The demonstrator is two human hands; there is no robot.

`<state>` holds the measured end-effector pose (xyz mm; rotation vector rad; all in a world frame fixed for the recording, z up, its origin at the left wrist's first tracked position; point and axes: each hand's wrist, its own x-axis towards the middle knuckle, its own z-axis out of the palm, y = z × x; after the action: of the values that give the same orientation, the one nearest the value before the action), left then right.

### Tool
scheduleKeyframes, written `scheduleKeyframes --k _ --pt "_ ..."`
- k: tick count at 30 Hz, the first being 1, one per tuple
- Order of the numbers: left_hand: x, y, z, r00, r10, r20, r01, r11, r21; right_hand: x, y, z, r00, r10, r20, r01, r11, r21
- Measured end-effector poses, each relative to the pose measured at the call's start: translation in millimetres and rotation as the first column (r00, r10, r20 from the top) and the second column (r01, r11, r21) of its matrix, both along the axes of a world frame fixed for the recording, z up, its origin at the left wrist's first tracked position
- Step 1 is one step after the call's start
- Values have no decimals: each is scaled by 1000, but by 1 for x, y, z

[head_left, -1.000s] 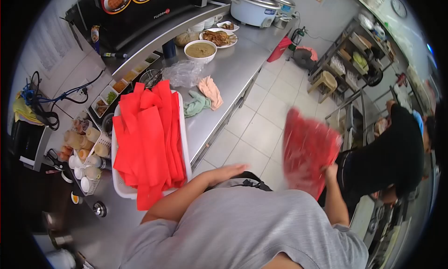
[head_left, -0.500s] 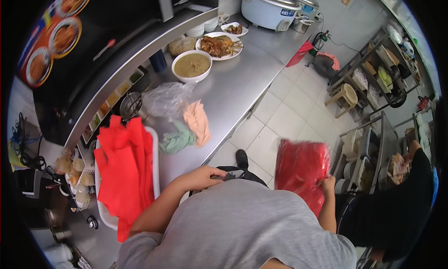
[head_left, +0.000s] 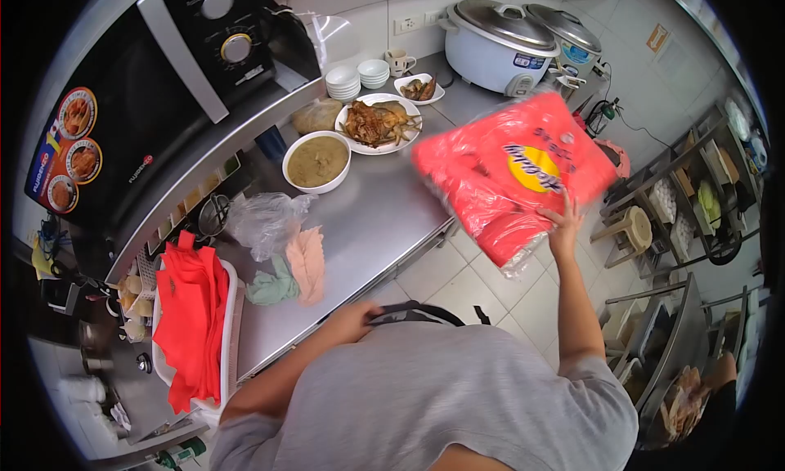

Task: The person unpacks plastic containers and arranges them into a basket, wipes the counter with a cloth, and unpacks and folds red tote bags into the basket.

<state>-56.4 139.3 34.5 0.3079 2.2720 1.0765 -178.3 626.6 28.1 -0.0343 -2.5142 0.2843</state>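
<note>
My right hand [head_left: 564,224] holds up a plastic-wrapped pack of red bags [head_left: 491,189] over the counter's right edge. Its fingers are spread against the pack's face, beside a yellow printed circle. The pack is tilted. At my waist, my left hand [head_left: 353,320] is closed at the end of a black band [head_left: 417,311]; its fingertips are partly hidden. Loose red bags [head_left: 195,324] fill a white plastic basket [head_left: 232,332] to the left.
On the steel counter [head_left: 372,217] are green and peach cloths [head_left: 304,262], clear plastic [head_left: 266,226], a bowl of soup [head_left: 319,162], a plate of fried food [head_left: 380,123] and rice cookers [head_left: 500,50]. A microwave [head_left: 123,103] stands left. Another person's arm [head_left: 719,373] shows right.
My right hand has raised the red pack from beside my right hip to above the counter edge, turning its printed face up. My left hand stays near my waist.
</note>
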Motion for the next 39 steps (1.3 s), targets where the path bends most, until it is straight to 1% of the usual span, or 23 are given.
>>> scheduleKeyframes --k 1,2,3,4,5,7,9,10,11,14,16,20,23,24,26,28,30,31,32,34,35,36,39 --pt "21 -20 -15 997 78 -10 -78 995 62 -22 17 -29 999 11 34 -8 998 -69" --pt "41 -40 -22 997 64 -45 -65 998 -15 -42 26 -47 994 72 82 -48 964 -262" --pt "58 -55 -27 999 45 -22 -47 996 -82 -62 35 -65 986 124 110 -63 892 -448" --pt "73 -66 -29 998 41 50 -33 990 -137 -84 38 -76 966 234 114 -85 699 -710" --pt "85 -76 -30 988 48 148 -22 985 -169 -104 40 -80 937 339 87 -73 432 -899" --pt "101 -87 -31 942 54 332 11 981 -193 -146 25 -74 909 414 42 -100 315 -944" --pt "105 -91 -32 859 57 510 44 982 -183 -176 -25 -63 918 394 50 -120 395 -911" --pt "104 -91 -33 809 53 585 60 983 -172 -191 -46 -86 928 326 181 -113 709 -696" --pt "101 -91 -33 763 54 644 68 984 -164 -208 -64 -106 940 213 266 -101 920 -379" --pt "81 -92 -21 653 49 756 75 989 -129 -212 -109 -91 935 -3 356 166 889 -427" --pt "62 -89 -9 648 37 761 39 996 -82 -214 -110 -91 934 -27 356 172 908 -382" --pt "19 -80 14 789 66 611 -108 994 32 -207 -117 -109 961 -10 275 122 911 -394" --pt "-37 -61 20 871 98 481 -169 980 106 -189 -139 -112 965 60 256 56 905 -421" --pt "-54 -49 16 894 118 432 -207 964 166 -183 -149 -106 948 68 312 65 915 -398" --pt "-92 -29 -13 941 90 327 -147 977 156 -175 -172 -106 950 55 308 57 937 -343" --pt "-127 3 -43 949 184 255 -239 950 202 -184 -179 -101 946 62 319 37 955 -294" --pt "-150 51 -37 886 340 315 -420 876 237 -195 -185 -100 931 71 359 26 966 -258" --pt "-157 72 -56 941 339 -16 -328 922 205 -203 -189 -99 919 69 388 26 972 -235" --pt "-169 91 -74 893 286 -347 -251 957 145 -212 -193 -99 909 65 412 24 978 -208" --pt "-188 130 -51 800 -9 -599 -92 986 -138 -243 -194 -103 896 50 441 15 990 -143" --pt "-194 145 -45 727 -167 -665 -47 955 -292 -258 -195 -109 892 45 450 3 994 -105" --pt "-205 156 -58 770 -225 -597 20 944 -330 -272 -194 -113 886 43 462 -14 998 -66" --pt "-244 172 -94 807 -129 -576 -112 925 -362 -304 -184 -92 832 154 532 -97 986 -133"
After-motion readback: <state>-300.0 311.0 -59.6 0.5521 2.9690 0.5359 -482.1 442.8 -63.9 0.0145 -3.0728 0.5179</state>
